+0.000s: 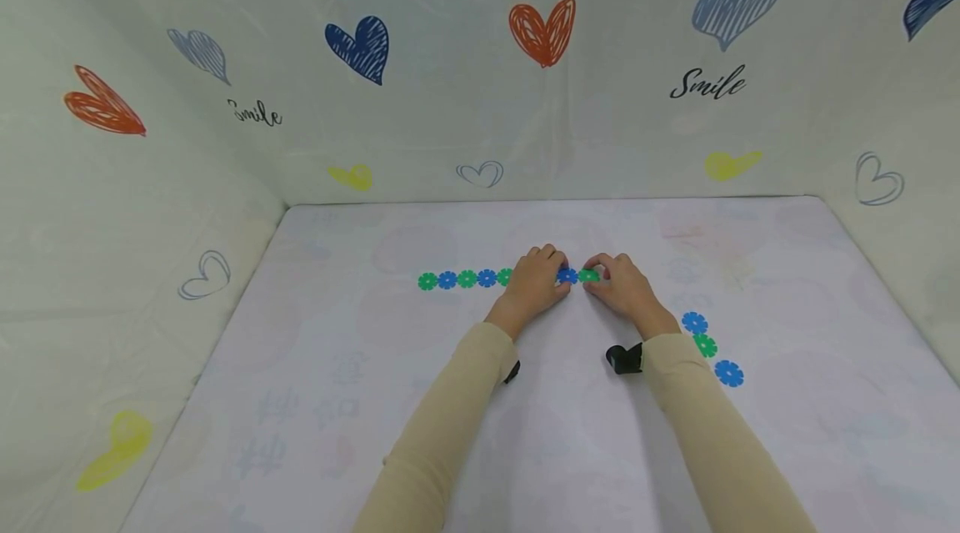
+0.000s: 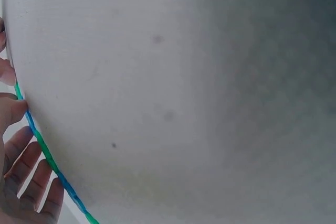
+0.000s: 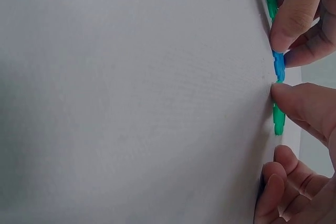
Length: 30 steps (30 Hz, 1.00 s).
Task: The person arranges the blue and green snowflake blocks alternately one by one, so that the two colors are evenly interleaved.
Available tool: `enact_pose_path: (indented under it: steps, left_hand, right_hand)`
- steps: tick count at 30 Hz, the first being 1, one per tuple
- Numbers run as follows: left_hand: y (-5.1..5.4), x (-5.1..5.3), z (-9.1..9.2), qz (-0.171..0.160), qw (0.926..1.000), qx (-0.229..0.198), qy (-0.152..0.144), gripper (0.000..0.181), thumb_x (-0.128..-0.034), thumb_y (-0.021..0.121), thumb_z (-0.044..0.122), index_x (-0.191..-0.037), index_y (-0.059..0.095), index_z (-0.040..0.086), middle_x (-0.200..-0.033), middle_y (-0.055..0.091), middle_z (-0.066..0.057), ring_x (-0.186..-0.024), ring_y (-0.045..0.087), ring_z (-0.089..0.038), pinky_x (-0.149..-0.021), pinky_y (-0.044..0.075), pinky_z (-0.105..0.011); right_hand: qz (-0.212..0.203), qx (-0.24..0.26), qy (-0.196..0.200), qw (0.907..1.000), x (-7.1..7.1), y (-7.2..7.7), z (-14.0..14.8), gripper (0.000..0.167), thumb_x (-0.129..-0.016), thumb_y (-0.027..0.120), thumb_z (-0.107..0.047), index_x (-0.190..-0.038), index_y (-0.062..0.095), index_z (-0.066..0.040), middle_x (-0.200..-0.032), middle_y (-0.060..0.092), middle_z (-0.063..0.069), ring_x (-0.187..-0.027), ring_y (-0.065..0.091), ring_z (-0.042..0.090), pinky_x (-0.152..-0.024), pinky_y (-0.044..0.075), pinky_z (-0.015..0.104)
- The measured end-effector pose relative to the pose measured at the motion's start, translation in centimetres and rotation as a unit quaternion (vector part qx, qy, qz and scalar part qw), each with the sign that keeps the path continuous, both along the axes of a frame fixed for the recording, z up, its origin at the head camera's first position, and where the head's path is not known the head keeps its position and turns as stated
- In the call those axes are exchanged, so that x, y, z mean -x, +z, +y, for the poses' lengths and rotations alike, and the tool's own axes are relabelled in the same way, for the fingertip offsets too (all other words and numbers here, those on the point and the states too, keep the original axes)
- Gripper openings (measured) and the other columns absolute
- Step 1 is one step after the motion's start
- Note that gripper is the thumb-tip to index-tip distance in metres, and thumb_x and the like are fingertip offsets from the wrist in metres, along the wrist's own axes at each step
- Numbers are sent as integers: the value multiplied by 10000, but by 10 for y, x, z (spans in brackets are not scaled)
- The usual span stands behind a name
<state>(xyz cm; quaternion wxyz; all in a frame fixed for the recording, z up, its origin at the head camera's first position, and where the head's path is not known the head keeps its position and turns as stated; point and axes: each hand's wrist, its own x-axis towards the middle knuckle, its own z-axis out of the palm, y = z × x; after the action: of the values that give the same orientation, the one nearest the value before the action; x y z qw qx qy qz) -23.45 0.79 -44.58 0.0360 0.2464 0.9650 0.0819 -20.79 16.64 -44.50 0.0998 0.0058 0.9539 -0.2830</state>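
Note:
A row of notched plastic interlocking discs [image 1: 467, 279], blue and green by turns, lies across the table. My left hand [image 1: 534, 287] lies over part of the row and hides some of it. Its thumb and forefinger pinch a blue disc [image 1: 567, 275] near the right end. At that end my right hand [image 1: 625, 291] pinches a green disc [image 1: 589, 275] between thumb and forefinger. The right wrist view shows the green disc [image 3: 279, 121] edge-on, meeting the blue disc [image 3: 279, 66]; whether their slots are fully joined I cannot tell.
Beside the right forearm lie a loose blue disc [image 1: 694, 322], a green disc [image 1: 705, 344] partly behind the sleeve, and another blue disc [image 1: 729, 373]. The white table [image 1: 315, 433] meets pale walls printed with hearts. A black wrist camera [image 1: 624, 359] sits at the right cuff.

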Motion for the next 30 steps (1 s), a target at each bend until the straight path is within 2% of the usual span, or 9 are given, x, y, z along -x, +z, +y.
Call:
enact_pose_path:
  steps: [10, 17, 25, 30]
  left_hand:
    - [3, -1, 1, -123, 9999, 23, 57, 372, -897, 587, 379, -1201, 554, 166, -1169, 545, 20, -1065, 482, -148, -965, 416, -282]
    - [1, -1, 1, 1, 10000, -73, -19, 332, -892, 596, 355, -1159, 568, 161, -1130, 561, 21, -1049, 501, -153, -925, 439, -291]
    - [4, -3, 1, -28, 10000, -30, 21, 344, -892, 595, 369, -1165, 562, 161, -1134, 557, 18, -1052, 502, -152, -924, 440, -291]
    - [5, -3, 0, -64, 9999, -61, 48, 336, -890, 602, 356, -1158, 564, 157, -1130, 557, 15, -1055, 503, -158, -909, 439, -293]
  right_hand:
    - [270, 275, -51, 9992, -9, -2, 5, 416, -895, 591, -239, -1273, 502, -88, -1049, 494, 187, -887, 472, 295, -750, 420, 404]
    - [520, 676, 145, 9963, -22, 1, 12, 462, -896, 606, -230, -1305, 471, -66, -1060, 526, 188, -908, 522, 294, -770, 474, 405]
    - [665, 1315, 85, 9890, -45, 8, 21, 478, -901, 606, -265, -1313, 472, -61, -1184, 551, 207, -1082, 546, 349, -936, 441, 495]
    - [871, 1590, -75, 9834, -66, 18, 28, 477, -900, 608, -275, -1305, 482, -57, -1256, 539, 203, -1153, 518, 357, -978, 407, 503]
